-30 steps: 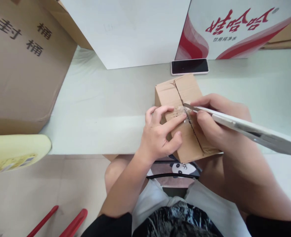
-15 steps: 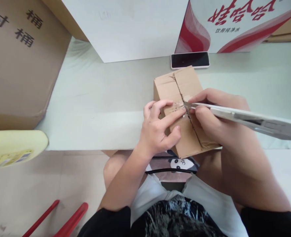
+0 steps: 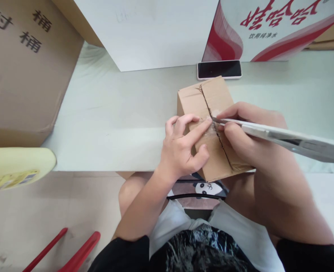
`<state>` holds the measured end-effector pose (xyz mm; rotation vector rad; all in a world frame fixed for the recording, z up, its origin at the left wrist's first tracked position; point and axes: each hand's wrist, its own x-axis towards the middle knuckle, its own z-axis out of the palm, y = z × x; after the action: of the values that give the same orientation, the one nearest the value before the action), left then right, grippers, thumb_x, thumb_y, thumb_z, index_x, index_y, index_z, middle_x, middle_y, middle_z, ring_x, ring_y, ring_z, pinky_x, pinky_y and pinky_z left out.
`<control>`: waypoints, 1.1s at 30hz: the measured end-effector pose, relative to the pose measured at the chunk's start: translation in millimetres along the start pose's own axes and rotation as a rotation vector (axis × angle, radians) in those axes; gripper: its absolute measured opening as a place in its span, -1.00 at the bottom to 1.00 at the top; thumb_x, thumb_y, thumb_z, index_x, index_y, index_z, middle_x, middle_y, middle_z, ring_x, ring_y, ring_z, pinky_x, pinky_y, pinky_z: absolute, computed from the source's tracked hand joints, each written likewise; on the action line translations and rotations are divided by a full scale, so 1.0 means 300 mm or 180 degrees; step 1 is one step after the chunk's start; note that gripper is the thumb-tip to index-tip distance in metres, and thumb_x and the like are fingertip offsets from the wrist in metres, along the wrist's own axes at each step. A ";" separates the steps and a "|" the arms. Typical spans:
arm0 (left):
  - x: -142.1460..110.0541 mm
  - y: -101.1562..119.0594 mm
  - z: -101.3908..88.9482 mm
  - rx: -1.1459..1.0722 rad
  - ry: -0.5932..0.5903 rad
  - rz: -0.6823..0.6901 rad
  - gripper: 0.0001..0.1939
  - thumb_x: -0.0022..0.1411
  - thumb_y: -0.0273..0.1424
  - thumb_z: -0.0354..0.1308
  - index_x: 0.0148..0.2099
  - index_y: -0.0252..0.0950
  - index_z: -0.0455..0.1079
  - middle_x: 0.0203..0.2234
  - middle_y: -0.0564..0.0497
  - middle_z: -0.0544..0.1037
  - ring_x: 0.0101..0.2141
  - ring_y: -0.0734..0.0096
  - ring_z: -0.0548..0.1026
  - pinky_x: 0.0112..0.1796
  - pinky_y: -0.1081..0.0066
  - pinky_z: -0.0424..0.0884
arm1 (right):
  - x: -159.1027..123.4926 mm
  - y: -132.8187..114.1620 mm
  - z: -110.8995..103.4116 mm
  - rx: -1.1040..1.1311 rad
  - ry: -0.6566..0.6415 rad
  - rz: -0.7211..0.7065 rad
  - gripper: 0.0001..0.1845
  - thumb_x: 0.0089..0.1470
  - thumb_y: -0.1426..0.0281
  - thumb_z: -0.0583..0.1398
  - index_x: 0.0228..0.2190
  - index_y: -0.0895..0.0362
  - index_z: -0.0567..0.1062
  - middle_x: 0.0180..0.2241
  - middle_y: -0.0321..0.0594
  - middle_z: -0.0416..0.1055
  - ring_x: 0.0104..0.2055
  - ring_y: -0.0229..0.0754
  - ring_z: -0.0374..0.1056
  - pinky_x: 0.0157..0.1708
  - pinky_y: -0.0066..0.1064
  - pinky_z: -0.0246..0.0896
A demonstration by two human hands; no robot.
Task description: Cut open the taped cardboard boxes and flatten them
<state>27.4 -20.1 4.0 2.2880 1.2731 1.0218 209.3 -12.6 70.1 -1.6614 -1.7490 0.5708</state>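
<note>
A small brown cardboard box [image 3: 212,160] sits at the table's front edge, its top split by a dark seam with clear tape across the middle. My left hand [image 3: 180,147] lies on the box's left side with fingers spread, the index fingertip touching the tape beside the seam. Between the fingers and thumb of my right hand [image 3: 248,132] is a white-handled utility knife [image 3: 271,134]. Its grey blade tip meets the seam at the tape, right by my left index finger. The box's right side is partly hidden by my right hand.
A phone [image 3: 219,70] lies behind the box, in front of a white and red carton [image 3: 229,30]. At the left stand a large brown carton [image 3: 22,87] and a pale yellow object [image 3: 16,162]. Red bars [image 3: 82,249] show near the floor. My lap is below the table edge.
My left index finger has slid slightly up along the tape toward the blade tip. The knife stays at the seam. The whole view has shifted a little.
</note>
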 end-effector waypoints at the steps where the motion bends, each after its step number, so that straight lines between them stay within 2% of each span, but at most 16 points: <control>1: 0.000 0.002 0.001 0.0017 0.0022 -0.0022 -0.45 0.30 -0.25 0.03 0.28 -0.19 0.47 0.14 -0.16 0.43 0.12 0.01 0.37 0.15 0.05 0.30 | -0.001 -0.002 0.000 0.0035 0.0011 0.0007 -0.84 0.02 0.39 0.17 -0.39 0.01 0.57 -0.45 -0.28 0.57 -0.43 -0.15 0.41 -0.36 -0.27 0.23; 7: 0.002 0.009 0.009 0.0007 0.0172 -0.0074 -0.47 0.26 -0.31 0.02 0.23 -0.20 0.51 0.12 -0.16 0.46 0.10 0.04 0.40 0.12 0.07 0.34 | -0.016 -0.017 -0.008 0.0405 0.0196 0.0226 -0.84 -0.06 0.42 0.12 -0.45 0.07 0.52 -0.53 -0.30 0.50 -0.49 -0.23 0.33 -0.43 -0.33 0.17; 12: 0.007 0.011 0.009 0.0016 0.0268 -0.0025 -0.47 0.25 -0.33 0.03 0.20 -0.25 0.53 0.09 -0.18 0.48 0.09 0.08 0.42 0.12 0.09 0.36 | -0.001 -0.009 -0.002 -0.0065 -0.0024 -0.0060 -0.82 -0.03 0.38 0.14 -0.42 0.07 0.57 -0.54 -0.30 0.52 -0.52 -0.25 0.32 -0.45 -0.35 0.14; 16: 0.008 0.013 0.008 0.0028 0.0328 0.0010 -0.48 0.25 -0.33 0.01 0.19 -0.27 0.54 0.07 -0.19 0.48 0.07 0.11 0.43 0.13 0.10 0.37 | 0.010 0.000 0.007 -0.0280 -0.0014 -0.0230 -0.82 -0.06 0.41 0.15 -0.44 0.05 0.58 -0.55 -0.30 0.50 -0.56 -0.24 0.27 -0.47 -0.35 0.09; 25: 0.004 0.007 0.010 -0.0022 0.0334 -0.0004 -0.50 0.28 -0.32 0.01 0.18 -0.26 0.54 0.08 -0.19 0.48 0.07 0.10 0.43 0.11 0.10 0.38 | -0.026 0.005 -0.019 0.0349 -0.0101 0.0067 -0.84 -0.03 0.47 0.14 -0.48 0.01 0.51 -0.53 -0.29 0.48 -0.51 -0.16 0.32 -0.46 -0.28 0.14; 28: 0.004 0.005 0.012 -0.0033 0.0372 0.0007 -0.51 0.28 -0.33 0.02 0.18 -0.26 0.54 0.08 -0.18 0.48 0.07 0.10 0.44 0.11 0.10 0.38 | -0.028 -0.001 -0.020 0.0456 -0.0091 -0.0040 -0.83 -0.06 0.50 0.14 -0.51 0.03 0.50 -0.57 -0.32 0.45 -0.54 -0.19 0.28 -0.49 -0.30 0.10; 33: 0.006 0.004 0.012 -0.0058 0.0432 0.0050 -0.52 0.28 -0.34 0.03 0.16 -0.28 0.55 0.07 -0.19 0.49 0.06 0.10 0.44 0.10 0.11 0.39 | -0.034 0.008 -0.024 0.0785 -0.0203 -0.0353 -0.79 -0.10 0.56 0.13 -0.63 0.06 0.43 -0.71 -0.39 0.22 -0.64 -0.29 0.07 -0.58 -0.34 -0.03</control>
<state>31.2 -19.0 2.9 2.2517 1.2935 1.2073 216.0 -23.2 71.6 -1.3816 -1.7259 0.7618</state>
